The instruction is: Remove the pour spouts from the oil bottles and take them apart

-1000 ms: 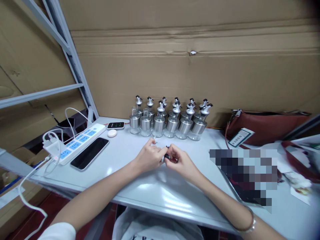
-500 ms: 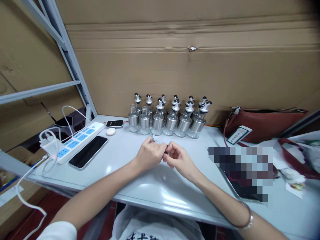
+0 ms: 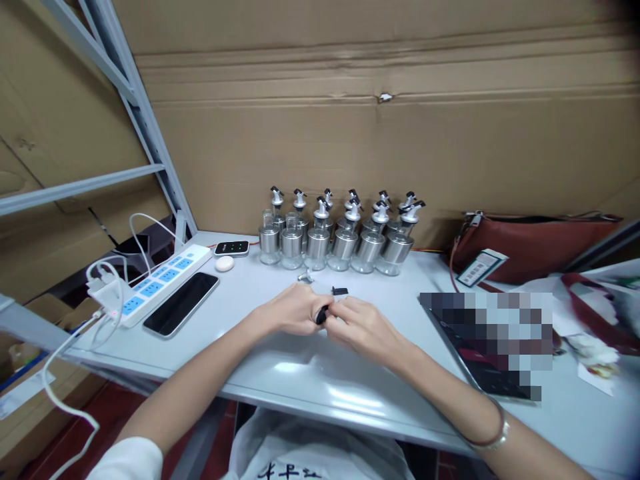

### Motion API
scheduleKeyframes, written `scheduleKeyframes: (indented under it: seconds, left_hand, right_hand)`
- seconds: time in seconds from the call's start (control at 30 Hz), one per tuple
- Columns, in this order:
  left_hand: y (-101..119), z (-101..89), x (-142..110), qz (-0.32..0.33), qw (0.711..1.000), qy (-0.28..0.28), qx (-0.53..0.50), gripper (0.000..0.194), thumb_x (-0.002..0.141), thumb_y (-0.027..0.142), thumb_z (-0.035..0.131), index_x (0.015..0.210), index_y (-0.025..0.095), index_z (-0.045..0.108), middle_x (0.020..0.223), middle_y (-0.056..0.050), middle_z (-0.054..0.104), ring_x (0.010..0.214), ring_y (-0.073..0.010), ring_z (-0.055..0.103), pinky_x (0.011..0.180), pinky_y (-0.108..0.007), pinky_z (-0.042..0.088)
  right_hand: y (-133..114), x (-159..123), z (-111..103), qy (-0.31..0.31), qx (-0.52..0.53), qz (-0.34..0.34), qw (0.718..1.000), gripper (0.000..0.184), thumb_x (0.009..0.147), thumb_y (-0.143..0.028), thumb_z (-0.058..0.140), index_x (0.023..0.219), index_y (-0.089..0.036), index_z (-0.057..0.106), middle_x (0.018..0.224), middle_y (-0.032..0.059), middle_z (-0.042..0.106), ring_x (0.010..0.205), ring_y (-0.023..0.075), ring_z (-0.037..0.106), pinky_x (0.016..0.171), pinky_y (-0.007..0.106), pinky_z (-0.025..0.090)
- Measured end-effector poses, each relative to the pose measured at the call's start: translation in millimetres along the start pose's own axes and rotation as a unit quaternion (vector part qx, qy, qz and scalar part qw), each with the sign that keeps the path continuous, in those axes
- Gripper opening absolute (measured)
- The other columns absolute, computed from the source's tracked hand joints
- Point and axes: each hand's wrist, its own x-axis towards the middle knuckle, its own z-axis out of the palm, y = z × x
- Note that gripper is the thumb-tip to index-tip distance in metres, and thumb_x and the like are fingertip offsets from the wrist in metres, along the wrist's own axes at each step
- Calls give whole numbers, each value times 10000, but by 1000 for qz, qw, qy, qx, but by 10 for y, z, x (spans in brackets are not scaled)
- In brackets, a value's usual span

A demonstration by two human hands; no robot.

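Observation:
My left hand [image 3: 299,311] is closed around a small black part [image 3: 321,315], whose end pokes out by the thumb. From the right, my right hand [image 3: 357,327] touches this part with its fingertips pressed together. The rest of it is hidden in my fingers. Just beyond my hands lies a small flat black piece [image 3: 340,291] on the table. A small silvery pour spout [image 3: 305,276] rests near it, partly behind my left hand. Farther back stand several glass bottles [image 3: 345,248] with metal sleeves, most topped with silver-and-black pour spouts. The two front-left bottles have bare necks.
On the left are a white power strip [image 3: 165,283] with cables, a black phone [image 3: 183,305], a small device [image 3: 231,249] and a round white case [image 3: 225,264]. A brown bag [image 3: 545,247] and a pixelated dark item [image 3: 450,333] lie right. Cardboard [image 3: 350,133] stands behind.
My hands have drawn together and slightly lower. My right fingers have closed in on the black part. The flat black piece on the table now shows beyond my hands.

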Motion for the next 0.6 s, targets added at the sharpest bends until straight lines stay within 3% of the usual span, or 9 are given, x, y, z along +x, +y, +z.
scheduleKeyframes:
  seconds: [0.07,0.13,0.23,0.3,0.4,0.5,0.6]
  left_hand:
    - [-15,8,-9,-9,1000,11,20,65,655,156,490,706,194,500,506,28,557,462,-148,529,522,-247,350]
    - [-4,27,-6,-27,996,54,62,83,669,163,492,747,183,512,526,13,575,485,-162,553,547,-259,372]
    - [56,70,14,-60,983,127,121,111,709,152,462,802,156,523,526,-9,589,495,-176,577,573,-276,393]
    - [101,93,26,-80,975,145,148,120,721,124,441,805,146,523,505,-12,582,475,-176,575,576,-282,394]
    - [130,80,33,-92,975,125,162,96,723,134,451,792,152,517,506,-17,584,480,-184,578,589,-295,397]
    - [108,6,29,-59,986,89,128,91,682,178,488,770,171,511,513,-7,580,504,-187,581,607,-298,398]
    - [63,-73,18,-11,995,66,77,115,627,172,485,738,182,513,524,13,580,485,-163,555,603,-287,385]
  right_hand:
    - [5,-3,5,-2,35,30,999,196,849,-167,415,688,-213,517,655,17,536,582,131,462,556,257,345]
    - [7,8,21,20,130,117,984,73,844,-235,482,804,-212,538,706,16,563,617,131,513,570,248,392]
    - [0,38,53,62,300,266,914,201,805,-364,564,901,-197,505,645,-15,559,557,123,524,522,238,418]
    - [-11,55,74,69,351,311,881,234,799,-409,560,847,-192,486,561,-39,530,493,112,491,484,231,395]
    - [-36,62,103,66,353,318,877,227,809,-403,539,766,-192,468,528,-36,539,479,104,478,482,224,369]
    - [-71,56,129,73,346,317,880,203,791,-362,550,722,-196,454,520,-43,519,487,101,473,482,217,360]
    - [-107,54,124,96,288,285,909,195,755,-288,569,661,-204,421,530,-54,460,479,86,417,470,208,334]
